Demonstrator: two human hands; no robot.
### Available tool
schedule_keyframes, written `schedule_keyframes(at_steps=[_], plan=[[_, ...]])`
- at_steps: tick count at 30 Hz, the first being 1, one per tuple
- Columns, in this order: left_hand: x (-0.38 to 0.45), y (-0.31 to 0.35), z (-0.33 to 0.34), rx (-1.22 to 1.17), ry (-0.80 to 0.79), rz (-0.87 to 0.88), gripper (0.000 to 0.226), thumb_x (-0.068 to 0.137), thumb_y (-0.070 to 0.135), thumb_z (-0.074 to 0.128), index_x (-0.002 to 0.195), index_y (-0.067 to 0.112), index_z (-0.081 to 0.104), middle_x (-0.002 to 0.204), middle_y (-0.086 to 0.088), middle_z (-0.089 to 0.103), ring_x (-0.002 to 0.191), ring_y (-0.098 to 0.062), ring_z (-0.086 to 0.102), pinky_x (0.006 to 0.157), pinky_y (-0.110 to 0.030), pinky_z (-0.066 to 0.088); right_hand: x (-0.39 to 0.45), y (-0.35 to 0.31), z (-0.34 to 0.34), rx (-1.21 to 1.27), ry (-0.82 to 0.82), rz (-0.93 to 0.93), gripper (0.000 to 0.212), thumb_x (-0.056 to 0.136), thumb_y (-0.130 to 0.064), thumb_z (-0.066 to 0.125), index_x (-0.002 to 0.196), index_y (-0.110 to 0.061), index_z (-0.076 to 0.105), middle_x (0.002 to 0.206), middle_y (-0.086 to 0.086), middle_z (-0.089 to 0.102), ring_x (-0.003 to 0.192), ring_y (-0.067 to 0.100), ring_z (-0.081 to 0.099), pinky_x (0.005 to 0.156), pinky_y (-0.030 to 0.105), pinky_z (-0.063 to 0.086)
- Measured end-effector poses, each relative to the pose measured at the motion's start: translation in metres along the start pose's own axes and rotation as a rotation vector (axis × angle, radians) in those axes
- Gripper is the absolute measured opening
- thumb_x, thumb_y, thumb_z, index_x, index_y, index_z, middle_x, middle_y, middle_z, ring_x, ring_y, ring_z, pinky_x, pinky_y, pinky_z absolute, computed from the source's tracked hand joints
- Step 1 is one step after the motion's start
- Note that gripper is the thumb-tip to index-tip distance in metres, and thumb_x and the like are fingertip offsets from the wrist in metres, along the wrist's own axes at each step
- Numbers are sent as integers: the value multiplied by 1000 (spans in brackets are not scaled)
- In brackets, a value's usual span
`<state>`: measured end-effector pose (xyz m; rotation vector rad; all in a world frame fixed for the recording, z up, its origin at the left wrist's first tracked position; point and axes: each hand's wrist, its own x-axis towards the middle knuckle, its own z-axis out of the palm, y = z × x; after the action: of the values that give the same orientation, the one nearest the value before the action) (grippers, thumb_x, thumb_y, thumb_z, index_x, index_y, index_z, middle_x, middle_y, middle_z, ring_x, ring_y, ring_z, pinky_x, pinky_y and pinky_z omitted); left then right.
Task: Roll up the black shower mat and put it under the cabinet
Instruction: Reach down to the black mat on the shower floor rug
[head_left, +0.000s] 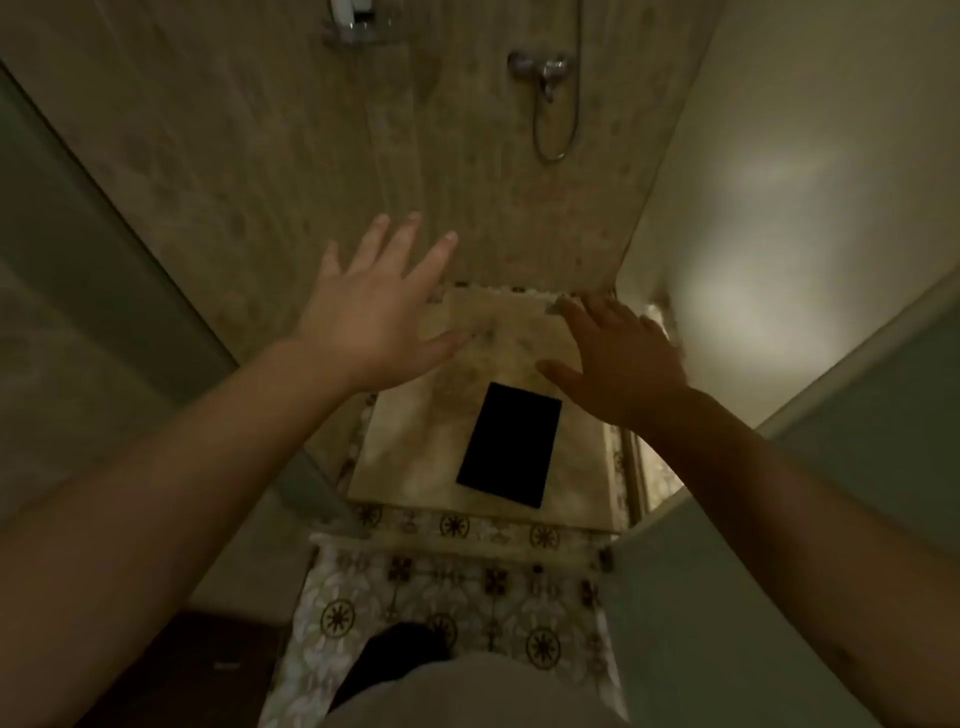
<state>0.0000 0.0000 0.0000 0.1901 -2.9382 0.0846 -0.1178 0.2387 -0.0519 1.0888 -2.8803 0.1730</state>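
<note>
The mat (509, 446) looks flat, matt black, with no sheen or visible texture. It lies on a pale, mottled stone-like shower floor (415, 447) with a dull finish. The back wall (363, 171) is beige, speckled tile, smooth. The mixer (543, 68) and hose (558, 130) are shiny metal. The nearer floor tiles (467, 587) carry a printed floral pattern. The side wall (805, 171) is plain, smooth and lightly glossy.

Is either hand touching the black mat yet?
Apart. The head view shows the mat lying flat on the shower floor, while the left hand and right hand are spread open in the air, bare floor showing between.
</note>
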Motion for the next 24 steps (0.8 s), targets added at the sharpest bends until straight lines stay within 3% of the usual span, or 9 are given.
schedule_keyframes(at_steps=[4,7,11,19,24], plan=[[-2,-7,44,-12,-94,-28,88,73,84,21,145,37,3,161,-3,6,147,-25,3,113,-62,13,4,2,49,-14,-192,3,77,85,-68,40,147,-27,19,161,6,16,145,29,18,111,55,25],[0,-24,78,-15,-217,-35,89,72,85,10,147,37,10,160,-2,7,147,-25,1,113,-62,9,12,-1,83,7,-274,9,73,87,-68,35,146,-26,26,160,6,21,144,29,22,110,54,27],[6,-49,116,-29,-355,-33,83,75,81,11,147,41,8,161,-1,1,147,-25,1,112,-61,12,27,-12,113,97,-430,88,69,91,-67,24,147,-27,28,159,4,23,142,27,25,110,51,28],[46,-103,156,-119,-459,-8,73,82,75,29,146,45,11,161,1,-6,146,-26,-8,110,-60,15,70,-35,135,75,-547,195,72,91,-66,32,149,-24,24,159,7,22,141,28,29,106,49,31],[76,-126,183,-155,-494,-48,77,80,75,30,146,45,3,161,3,-7,146,-27,-8,109,-60,18,102,-36,148,98,-551,242,73,90,-68,29,149,-26,24,159,4,23,141,27,27,108,50,28]])
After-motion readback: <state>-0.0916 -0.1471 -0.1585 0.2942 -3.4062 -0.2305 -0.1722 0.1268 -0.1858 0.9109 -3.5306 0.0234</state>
